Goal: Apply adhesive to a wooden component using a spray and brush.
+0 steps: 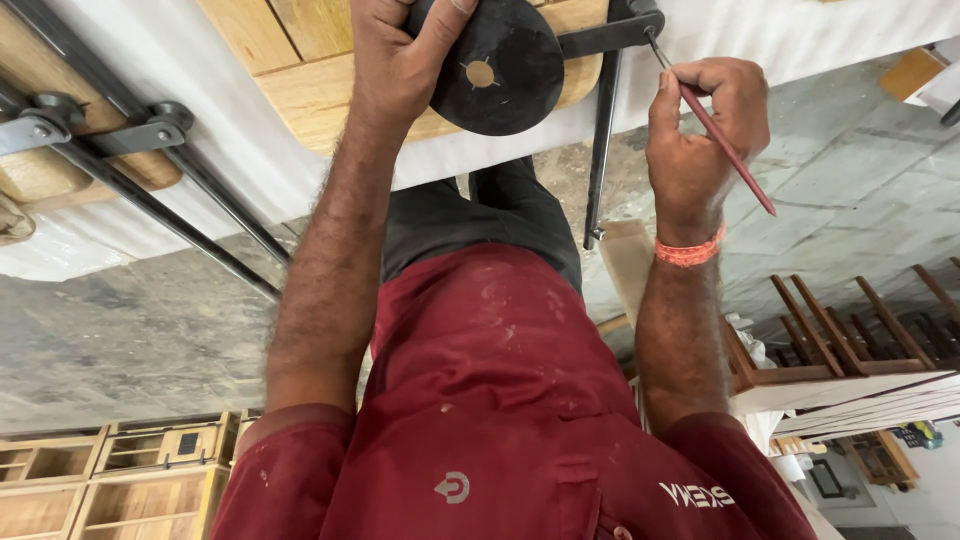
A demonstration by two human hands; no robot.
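**Black Disc Held, Brush Pinched at Metal Frame**

Seen upside down from the head view. White-covered worktop [250, 140] across the top, carrying a pale wooden panel [310, 60] with rounded corner. Black metal frame [603, 120] fixed on the panel, one thin leg running away from it. Round black disc [505, 70] with a small centre hole lying flat against the wood, clasped by the left hand [400, 55], thumb curled over its rim, fingers partly out of view. Right hand [700, 130] closed, fingers pinching a slim red-handled brush [715, 135], tip touching the frame near the panel edge. Orange band [688, 253] around the right wrist.
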